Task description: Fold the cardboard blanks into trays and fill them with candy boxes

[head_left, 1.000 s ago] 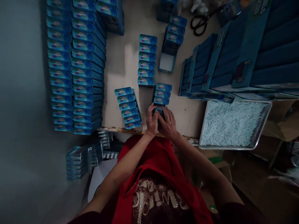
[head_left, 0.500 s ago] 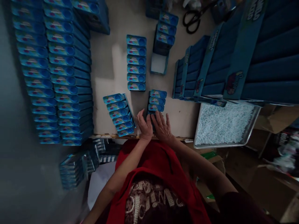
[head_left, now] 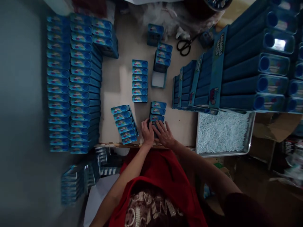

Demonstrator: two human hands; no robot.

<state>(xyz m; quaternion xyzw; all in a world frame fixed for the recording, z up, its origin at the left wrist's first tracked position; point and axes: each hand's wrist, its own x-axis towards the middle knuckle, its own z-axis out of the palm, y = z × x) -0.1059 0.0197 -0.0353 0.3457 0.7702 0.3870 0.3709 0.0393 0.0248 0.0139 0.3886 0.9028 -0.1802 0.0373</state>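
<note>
Close to the table's front edge, a short row of blue cartons (head_left: pixel 158 111) with printed ends stands in front of my hands. My left hand (head_left: pixel 148 134) is at the row's near left corner, its fingers curled against a blue carton. My right hand (head_left: pixel 164 135) lies over the near end of the same row, fingers spread and touching it; the cartons under it are partly hidden. To the left, a slanted row of similar cartons (head_left: pixel 124 124) sits in a blue display box. A straight row of cartons (head_left: pixel 139 81) stands farther back.
Tall stacks of blue cartons (head_left: pixel 81 85) line the left side. Larger stacked display boxes (head_left: pixel 217 69) rise on the right, above a metal tray (head_left: pixel 247 148) of small pale pieces. An open box (head_left: pixel 158 78), black scissors (head_left: pixel 184 47) and plastic wrap (head_left: pixel 163 15) are farther back.
The view has shifted, showing more of the table's back and the right-hand stacks. Both hands stay at the short row, with the left fingers drawn closer together.
</note>
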